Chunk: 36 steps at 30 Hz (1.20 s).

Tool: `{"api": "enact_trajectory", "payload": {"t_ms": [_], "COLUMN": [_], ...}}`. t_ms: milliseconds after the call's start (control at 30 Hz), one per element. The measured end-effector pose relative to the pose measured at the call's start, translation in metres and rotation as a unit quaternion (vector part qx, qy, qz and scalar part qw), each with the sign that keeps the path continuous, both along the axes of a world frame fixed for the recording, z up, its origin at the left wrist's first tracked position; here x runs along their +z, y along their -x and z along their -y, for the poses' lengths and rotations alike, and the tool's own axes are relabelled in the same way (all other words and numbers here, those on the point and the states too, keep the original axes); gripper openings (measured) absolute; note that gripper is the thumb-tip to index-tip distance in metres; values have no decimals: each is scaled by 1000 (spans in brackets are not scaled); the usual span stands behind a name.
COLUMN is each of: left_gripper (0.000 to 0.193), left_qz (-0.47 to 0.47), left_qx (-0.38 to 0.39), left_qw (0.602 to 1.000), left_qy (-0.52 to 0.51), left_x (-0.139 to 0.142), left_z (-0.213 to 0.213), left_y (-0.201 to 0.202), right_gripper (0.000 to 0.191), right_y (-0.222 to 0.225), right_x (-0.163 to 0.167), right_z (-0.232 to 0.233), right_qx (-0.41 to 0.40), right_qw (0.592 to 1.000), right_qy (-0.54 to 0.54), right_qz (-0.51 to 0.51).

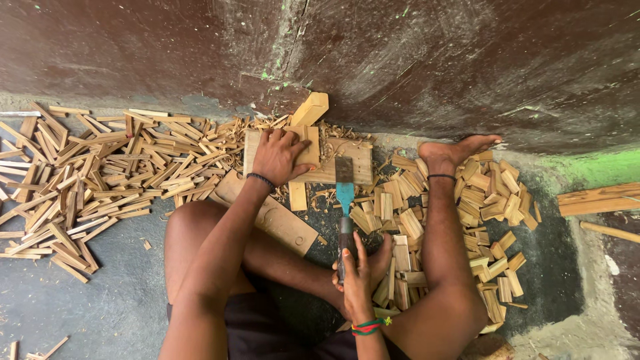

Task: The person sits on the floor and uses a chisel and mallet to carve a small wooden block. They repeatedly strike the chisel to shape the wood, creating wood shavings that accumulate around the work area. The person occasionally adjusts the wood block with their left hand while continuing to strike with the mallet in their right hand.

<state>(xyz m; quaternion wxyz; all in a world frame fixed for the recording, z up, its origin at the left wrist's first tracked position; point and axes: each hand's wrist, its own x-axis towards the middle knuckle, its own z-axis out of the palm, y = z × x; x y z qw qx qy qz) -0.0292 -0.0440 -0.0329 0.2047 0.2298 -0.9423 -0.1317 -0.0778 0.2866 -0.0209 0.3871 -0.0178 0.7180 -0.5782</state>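
Observation:
My left hand [279, 155] presses flat on a small pale wooden piece [308, 148] that lies on a flat wooden board [350, 170] by the wall. My right hand [357, 270] is wrapped around the dark handle of a chisel [345, 200]. The chisel has a blue ferrule, and its wide blade rests on the board just right of the held piece. I sit on the floor with knees bent, and my right foot [453, 152] rests against the wall base.
A large heap of thin wooden strips [100, 173] covers the floor to the left. Short cut blocks [493, 200] are piled on the right around my leg. A longer plank [277, 217] lies under my left arm. A dark wall stands directly ahead, and planks [597, 199] lie far right.

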Motion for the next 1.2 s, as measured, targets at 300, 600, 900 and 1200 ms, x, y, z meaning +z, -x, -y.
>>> {"api": "enact_trajectory", "payload": {"t_ms": [300, 600, 900, 1200], "left_gripper": [54, 73, 78, 90], "left_qz": [43, -8, -38, -185], "left_qx": [52, 45, 90, -27], "left_qw": [998, 999, 993, 981], "left_qy": [14, -21, -70, -49], "left_x": [-6, -7, -7, 13], "left_z": [-17, -6, -5, -18], "left_y": [15, 6, 16, 15], "right_gripper": [61, 60, 60, 58], "right_y": [0, 1, 1, -13], "right_x": [1, 4, 9, 17], "right_z": [-2, -1, -5, -11], "right_qx": [11, 9, 12, 7], "right_qw": [1000, 1000, 1000, 999], "right_qy": [-8, -13, -24, -6], "right_qz": [8, 7, -12, -41]}}
